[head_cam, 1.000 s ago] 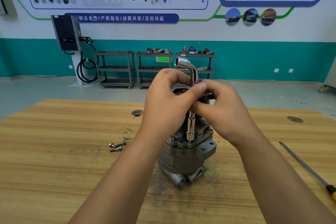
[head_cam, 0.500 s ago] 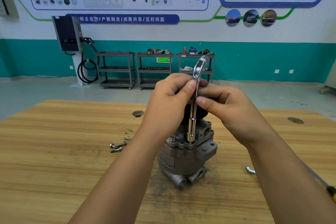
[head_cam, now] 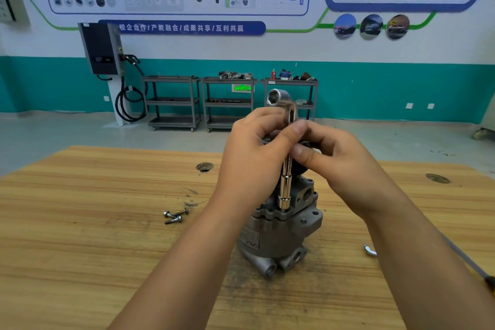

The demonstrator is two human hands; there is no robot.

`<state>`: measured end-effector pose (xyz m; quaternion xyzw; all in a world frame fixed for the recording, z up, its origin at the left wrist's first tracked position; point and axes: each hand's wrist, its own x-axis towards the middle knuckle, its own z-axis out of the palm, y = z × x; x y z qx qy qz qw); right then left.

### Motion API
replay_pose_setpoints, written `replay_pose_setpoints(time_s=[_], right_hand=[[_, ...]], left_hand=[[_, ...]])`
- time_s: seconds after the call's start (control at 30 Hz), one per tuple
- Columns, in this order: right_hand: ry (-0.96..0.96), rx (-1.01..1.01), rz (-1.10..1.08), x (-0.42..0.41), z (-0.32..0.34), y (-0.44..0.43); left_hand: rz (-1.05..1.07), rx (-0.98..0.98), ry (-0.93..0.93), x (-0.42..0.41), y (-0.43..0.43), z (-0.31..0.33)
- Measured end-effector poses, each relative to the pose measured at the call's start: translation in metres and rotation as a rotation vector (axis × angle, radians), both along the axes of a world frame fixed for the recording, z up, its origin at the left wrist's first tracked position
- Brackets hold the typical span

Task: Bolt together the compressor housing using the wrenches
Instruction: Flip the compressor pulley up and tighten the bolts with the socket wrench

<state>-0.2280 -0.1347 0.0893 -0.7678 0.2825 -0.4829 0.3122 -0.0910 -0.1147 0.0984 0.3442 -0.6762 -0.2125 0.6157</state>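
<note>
Currently my left hand (head_cam: 254,158) and right hand (head_cam: 345,166) pinch the wrench (head_cam: 285,190) upright to seat its lower end squarely on the housing (head_cam: 281,236).

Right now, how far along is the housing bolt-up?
Done: compressor housing stands upright on the table, top section looks seated. In hand: left hand and right hand pinch the L-shaped socket wrench, its lower socket down at the flange. Left: loose bolts lie beside it, apparently uninstalled.
</note>
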Motion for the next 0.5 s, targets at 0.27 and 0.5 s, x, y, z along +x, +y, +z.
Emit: replay_pose_setpoints(time_s=[0.27, 0.5], right_hand=[[-0.012, 0.038, 0.025, -0.0035, -0.0008, -0.0030], [-0.018, -0.020, -0.083, 0.0007, -0.0023, -0.0024]], left_hand=[[-0.069, 0.074, -0.037, 0.0004, 0.0021, 0.0003], [-0.020, 0.044, 0.078, -0.0029, 0.0027, -0.0040]])
